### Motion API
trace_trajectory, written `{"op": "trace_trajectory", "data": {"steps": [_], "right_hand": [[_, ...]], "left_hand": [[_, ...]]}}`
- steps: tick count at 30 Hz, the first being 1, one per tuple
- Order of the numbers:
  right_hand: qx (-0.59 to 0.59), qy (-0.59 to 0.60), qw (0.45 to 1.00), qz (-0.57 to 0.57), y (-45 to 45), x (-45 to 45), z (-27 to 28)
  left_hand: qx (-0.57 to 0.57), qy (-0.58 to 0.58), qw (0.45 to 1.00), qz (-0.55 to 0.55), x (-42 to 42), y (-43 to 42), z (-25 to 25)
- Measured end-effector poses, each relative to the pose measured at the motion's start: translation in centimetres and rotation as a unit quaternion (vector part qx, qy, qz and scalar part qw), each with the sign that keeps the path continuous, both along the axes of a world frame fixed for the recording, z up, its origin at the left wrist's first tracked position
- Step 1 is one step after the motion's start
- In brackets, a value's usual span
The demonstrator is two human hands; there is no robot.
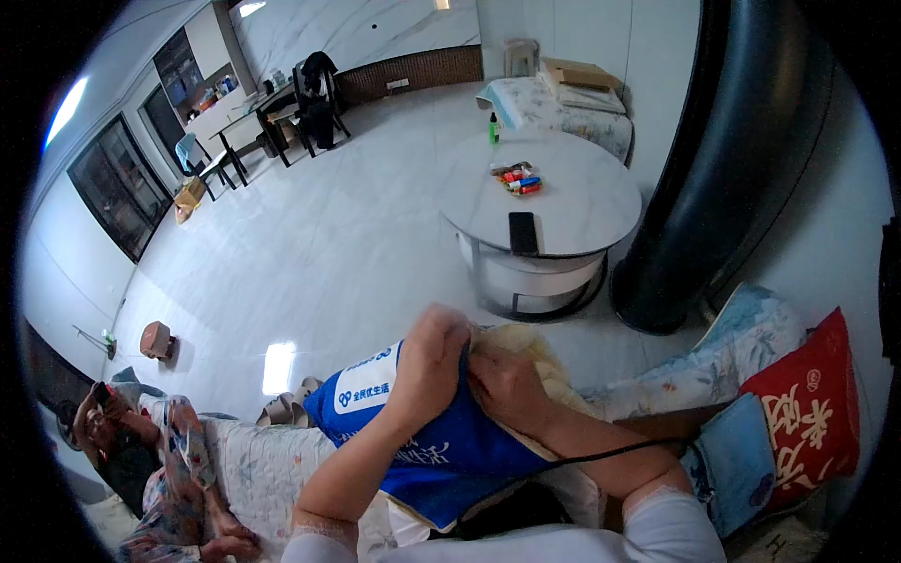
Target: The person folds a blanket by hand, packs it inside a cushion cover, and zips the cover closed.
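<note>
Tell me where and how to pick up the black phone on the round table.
Pinch the phone by its two long edges, around mid-length, coming down from above on the sofa side. It lies flat, its long sides running towards you and its near end close to the rim of the round table, so that side looks the easiest approach.

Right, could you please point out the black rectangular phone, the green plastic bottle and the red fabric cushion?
Black rectangular phone [523,233], head view: its top face
Green plastic bottle [494,132], head view: its body
Red fabric cushion [807,411], head view: its lettered front
</note>
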State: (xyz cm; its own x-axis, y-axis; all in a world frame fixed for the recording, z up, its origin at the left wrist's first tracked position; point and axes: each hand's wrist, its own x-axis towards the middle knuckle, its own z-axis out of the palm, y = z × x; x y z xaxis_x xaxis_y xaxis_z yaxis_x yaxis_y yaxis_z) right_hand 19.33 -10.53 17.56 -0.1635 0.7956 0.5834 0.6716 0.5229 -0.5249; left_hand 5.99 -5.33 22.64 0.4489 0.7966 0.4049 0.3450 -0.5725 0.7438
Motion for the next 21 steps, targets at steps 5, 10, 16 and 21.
{"op": "trace_trajectory", "data": {"steps": [5,10,16,21], "right_hand": [[-0.026,0.060,0.996,0.063,-0.8,0.4,-0.3],[0.020,0.140,0.990,0.022,-1.3,2.7,0.4],[0.016,0.148,0.988,-0.038,0.3,2.7,2.4],[0.080,0.055,0.995,0.009,1.3,3.7,2.7]], "left_hand": [[0.043,0.040,0.996,0.065,0.6,-1.4,-0.8],[0.096,-0.008,0.992,0.082,0.8,-1.4,-1.9],[0.025,-0.071,0.995,0.072,1.2,-2.5,-1.4],[-0.020,-0.084,0.995,0.043,1.0,-2.9,-1.2]]}}
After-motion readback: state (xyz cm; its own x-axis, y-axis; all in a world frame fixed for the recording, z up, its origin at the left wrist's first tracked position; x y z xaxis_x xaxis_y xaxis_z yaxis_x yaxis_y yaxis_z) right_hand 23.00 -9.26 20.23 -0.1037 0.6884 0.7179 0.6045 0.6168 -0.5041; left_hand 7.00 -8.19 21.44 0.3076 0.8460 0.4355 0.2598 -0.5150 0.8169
